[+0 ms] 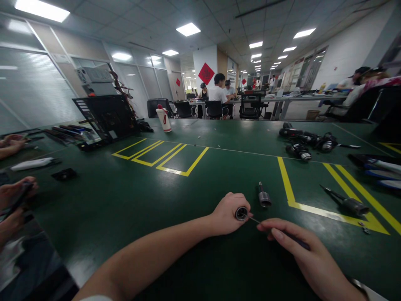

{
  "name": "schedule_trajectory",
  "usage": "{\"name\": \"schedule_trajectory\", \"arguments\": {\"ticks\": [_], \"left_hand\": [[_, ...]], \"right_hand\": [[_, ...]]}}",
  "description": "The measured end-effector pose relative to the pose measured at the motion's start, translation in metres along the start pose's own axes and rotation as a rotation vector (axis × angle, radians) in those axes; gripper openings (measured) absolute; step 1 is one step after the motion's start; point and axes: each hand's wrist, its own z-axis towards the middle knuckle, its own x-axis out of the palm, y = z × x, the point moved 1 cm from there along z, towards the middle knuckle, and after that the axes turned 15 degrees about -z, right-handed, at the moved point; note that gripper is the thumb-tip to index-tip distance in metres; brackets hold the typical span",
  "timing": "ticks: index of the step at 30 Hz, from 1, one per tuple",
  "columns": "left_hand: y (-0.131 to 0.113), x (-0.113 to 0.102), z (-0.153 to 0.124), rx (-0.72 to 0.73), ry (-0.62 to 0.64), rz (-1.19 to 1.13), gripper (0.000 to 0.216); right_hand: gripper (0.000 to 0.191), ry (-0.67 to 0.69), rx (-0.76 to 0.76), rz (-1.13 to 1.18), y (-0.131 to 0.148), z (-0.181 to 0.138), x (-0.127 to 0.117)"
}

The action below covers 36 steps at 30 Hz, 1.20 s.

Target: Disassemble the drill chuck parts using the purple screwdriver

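My left hand [227, 213] is closed around a small round metal cylinder part [241, 213], its open end facing right. My right hand [300, 251] pinches a thin dark screwdriver [283, 232], and the tool's tip sits at the mouth of the cylinder. Both hands rest low over the green table mat [131, 196]. Just beyond them a second small metal cylinder part [264, 196] stands on the mat.
A dark tool [346, 202] lies on the yellow lines at right, with black camera-like parts [308, 144] and pens [380, 167] farther back. An open black case [100, 119] and a white bottle [164, 119] stand at back left. Another person's hands [14, 205] are at the left edge.
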Motion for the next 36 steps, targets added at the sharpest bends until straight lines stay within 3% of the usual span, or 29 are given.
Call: {"name": "schedule_trajectory", "arguments": {"ticks": [4,14,29,36], "left_hand": [[0.002,0.000,0.000,0.009,-0.016,-0.042,0.016],[0.001,0.002,-0.001,-0.005,-0.038,0.056,0.012],[0.003,0.002,0.001,0.054,-0.082,-0.189,0.020],[0.005,0.002,0.001,-0.047,-0.091,-0.128,0.019]], "right_hand": [[0.029,0.006,0.040,0.033,-0.003,0.000,0.001],[0.021,-0.086,-0.174,-0.229,0.010,-0.008,0.003],[0.024,-0.044,-0.102,-0.147,0.017,-0.002,0.001],[0.021,-0.103,-0.160,-0.191,0.016,-0.006,0.001]]}}
